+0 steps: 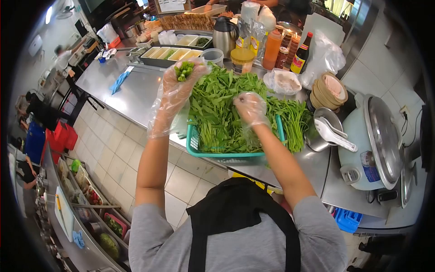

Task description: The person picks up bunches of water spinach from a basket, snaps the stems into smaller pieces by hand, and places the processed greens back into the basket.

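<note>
A teal plastic basket point(192, 140) is heaped with long-stemmed leafy greens that look like water spinach point(210, 109). My left hand point(174, 84), in a clear plastic glove, is raised over the basket's left side. It is closed around a bunch of stems point(184, 70), whose cut ends point up toward me. In a similar glove, my right hand point(251, 109) rests low among the leaves at the basket's right. Its fingers are curled into the greens, and the fingertips are partly hidden. More stems point(294, 122) spill over the basket's right rim.
Behind the basket stand a lidded tub point(242, 61), a steel jug point(225, 36), an orange sauce bottle point(272, 50) and a dark bottle point(302, 54). A steel pot with ladles point(331, 131) and a large rice cooker point(371, 140) occupy the right. A blue cloth point(120, 82) lies left.
</note>
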`<state>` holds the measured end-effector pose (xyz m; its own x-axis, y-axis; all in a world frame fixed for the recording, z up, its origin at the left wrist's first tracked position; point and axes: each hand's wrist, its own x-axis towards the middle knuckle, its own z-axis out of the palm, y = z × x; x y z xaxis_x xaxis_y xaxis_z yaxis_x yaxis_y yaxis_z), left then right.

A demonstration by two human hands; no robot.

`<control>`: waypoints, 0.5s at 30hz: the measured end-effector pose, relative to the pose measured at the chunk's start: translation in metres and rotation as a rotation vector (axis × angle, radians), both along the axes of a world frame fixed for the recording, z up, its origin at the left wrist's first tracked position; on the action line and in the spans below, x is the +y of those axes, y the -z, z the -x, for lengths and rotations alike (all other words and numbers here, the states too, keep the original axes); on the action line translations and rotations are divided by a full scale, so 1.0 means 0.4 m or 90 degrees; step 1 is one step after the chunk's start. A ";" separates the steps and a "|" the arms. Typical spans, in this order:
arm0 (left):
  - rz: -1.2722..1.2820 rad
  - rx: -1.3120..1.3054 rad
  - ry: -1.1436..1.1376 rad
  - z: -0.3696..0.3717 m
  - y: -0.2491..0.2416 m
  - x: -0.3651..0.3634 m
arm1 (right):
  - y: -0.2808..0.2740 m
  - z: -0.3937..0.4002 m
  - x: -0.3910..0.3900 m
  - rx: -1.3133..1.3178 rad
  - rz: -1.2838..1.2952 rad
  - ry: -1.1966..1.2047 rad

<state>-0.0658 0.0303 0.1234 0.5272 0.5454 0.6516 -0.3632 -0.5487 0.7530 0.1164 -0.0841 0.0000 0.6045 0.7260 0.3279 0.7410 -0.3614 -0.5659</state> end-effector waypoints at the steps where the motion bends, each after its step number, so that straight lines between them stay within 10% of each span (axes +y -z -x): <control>1: 0.004 -0.001 -0.005 0.005 0.002 0.008 | -0.024 -0.001 -0.016 0.031 0.006 -0.038; 5: 0.091 0.103 0.024 -0.003 -0.001 0.001 | -0.111 -0.007 -0.056 0.297 -0.088 -0.043; 9: -0.033 0.236 -0.014 -0.063 0.023 -0.017 | -0.128 -0.046 -0.097 0.032 -0.129 -0.176; 10: -0.033 0.288 -0.039 -0.079 0.019 -0.029 | -0.160 -0.049 -0.092 0.221 -0.053 -0.154; 15: -0.019 0.479 0.015 -0.138 -0.014 -0.052 | -0.171 -0.046 -0.076 0.145 -0.124 -0.147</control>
<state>-0.0108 0.0094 0.1288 0.8471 0.5164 0.1258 0.2316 -0.5717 0.7871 0.1346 -0.1146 0.0682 0.5053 0.7890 0.3494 0.6377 -0.0686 -0.7672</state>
